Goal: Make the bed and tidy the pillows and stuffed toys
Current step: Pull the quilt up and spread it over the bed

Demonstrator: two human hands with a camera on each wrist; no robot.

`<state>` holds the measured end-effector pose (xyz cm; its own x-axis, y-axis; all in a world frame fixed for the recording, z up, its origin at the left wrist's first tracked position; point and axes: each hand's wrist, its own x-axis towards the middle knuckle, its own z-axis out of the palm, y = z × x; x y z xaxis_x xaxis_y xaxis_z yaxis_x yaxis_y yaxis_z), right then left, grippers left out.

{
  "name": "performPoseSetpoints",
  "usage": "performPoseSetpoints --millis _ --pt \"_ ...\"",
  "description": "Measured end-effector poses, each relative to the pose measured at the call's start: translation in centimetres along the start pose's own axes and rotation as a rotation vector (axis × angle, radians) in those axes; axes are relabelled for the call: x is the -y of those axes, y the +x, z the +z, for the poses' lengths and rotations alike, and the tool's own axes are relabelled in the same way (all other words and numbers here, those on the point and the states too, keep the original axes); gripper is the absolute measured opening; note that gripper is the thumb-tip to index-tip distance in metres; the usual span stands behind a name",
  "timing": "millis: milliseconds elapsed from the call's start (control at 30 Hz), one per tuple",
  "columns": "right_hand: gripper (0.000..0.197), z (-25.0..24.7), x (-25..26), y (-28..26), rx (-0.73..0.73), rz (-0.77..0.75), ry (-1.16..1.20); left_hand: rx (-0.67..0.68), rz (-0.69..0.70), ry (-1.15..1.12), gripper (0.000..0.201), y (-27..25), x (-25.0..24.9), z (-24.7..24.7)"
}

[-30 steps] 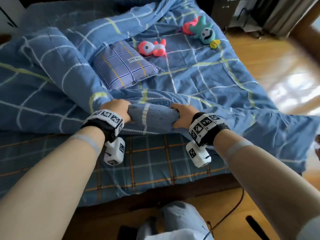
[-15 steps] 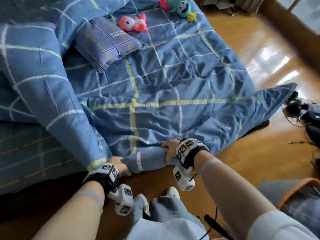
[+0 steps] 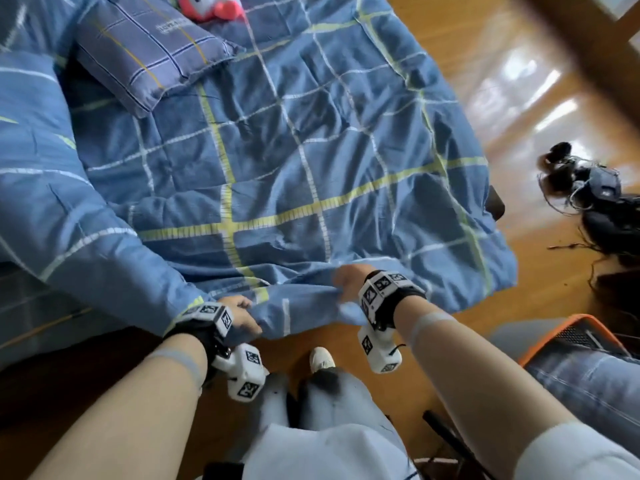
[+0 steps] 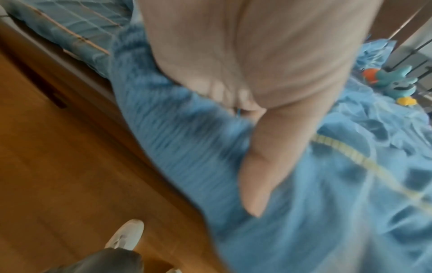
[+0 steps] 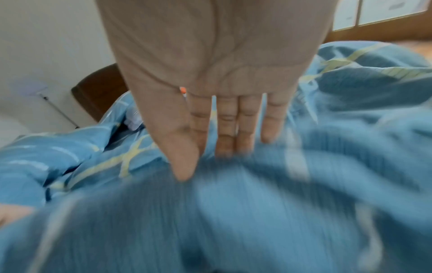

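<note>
A large blue quilt with a white and yellow check (image 3: 311,161) lies spread across the bed, its near edge pulled past the mattress and overhanging the polished wooden floor (image 3: 512,109). That is the likely trouble: one more tug toward the person could slide the quilt off the bed and carry along the purple-blue checked pillow (image 3: 145,46) and the small pink and white stuffed toy (image 3: 207,8) resting on it at the far end. A second toy, teal and orange (image 4: 395,83), sits further back.

The left hand (image 3: 239,315) is curled tight around a bunched fold of the near hem, knuckles up. The right hand (image 3: 349,280) lies just beside it on the same edge; the wrist view shows its fingers (image 5: 224,129) straight and together, tips pressing into the cloth, not closed around it.
</note>
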<state>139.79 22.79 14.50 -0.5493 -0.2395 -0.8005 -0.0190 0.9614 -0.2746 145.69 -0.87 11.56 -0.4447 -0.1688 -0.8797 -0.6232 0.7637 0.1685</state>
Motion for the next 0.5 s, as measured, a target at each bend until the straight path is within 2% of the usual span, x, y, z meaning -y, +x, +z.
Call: performPoseSetpoints --millis 33,67,133,200,300,367,500 --pt "0.033 -0.8 -0.4 -0.1 -0.028 0.009 0.048 0.02 0.051 -0.142 0.057 -0.5 -0.5 -0.8" --pt "0.035 -1.6 -0.5 -0.1 -0.041 0.024 0.091 -0.002 0.125 -0.241 0.052 -1.0 -0.6 -1.5" --pt "0.034 -3.3 0.4 0.0 -0.063 -0.015 0.153 -0.117 0.209 -0.354 0.03 -2.3 -2.3 -2.6" --pt "0.033 -4.7 2.7 0.4 -0.099 -0.09 0.17 -0.211 0.265 -0.37 0.006 -3.1 -2.8 -4.3" --pt "0.029 -6.0 8.2 1.0 -0.137 -0.198 0.172 -0.322 0.345 -0.311 0.021 -4.7 -1.2 -8.2" --pt "0.026 -6.5 12.6 1.2 -0.137 -0.267 0.126 -0.37 0.313 -0.193 0.02 -6.1 1.2 -10.9" --pt "0.023 -5.7 22.2 1.3 -0.089 -0.393 -0.018 -0.498 0.183 0.009 0.005 -8.9 8.6 -16.0"
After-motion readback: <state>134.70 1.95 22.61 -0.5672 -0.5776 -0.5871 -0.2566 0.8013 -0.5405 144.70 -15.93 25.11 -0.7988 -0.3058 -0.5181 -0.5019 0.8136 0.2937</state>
